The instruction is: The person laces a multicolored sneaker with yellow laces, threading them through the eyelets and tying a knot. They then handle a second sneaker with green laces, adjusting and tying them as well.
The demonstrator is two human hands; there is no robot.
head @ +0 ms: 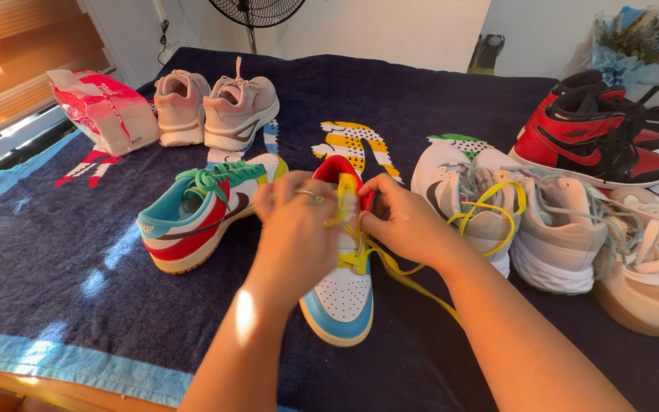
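Both hands [345,221] on yellow lace [390,267]

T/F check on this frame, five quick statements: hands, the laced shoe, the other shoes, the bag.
1. Both hands work the yellow lace of the multicoloured shoe. True: the left hand and right hand meet over its upper part.
2. The green-laced shoe lies to the right of the hands. False: it lies to the left hand's side.
3. A pink pair of shoes sits at the far left of the dark towel. True.
4. The red and black shoes are in the person's hands. False: they sit untouched at the far right.
5. The pink and white bag lies on the multicoloured shoe. False: it lies beside the pink pair.
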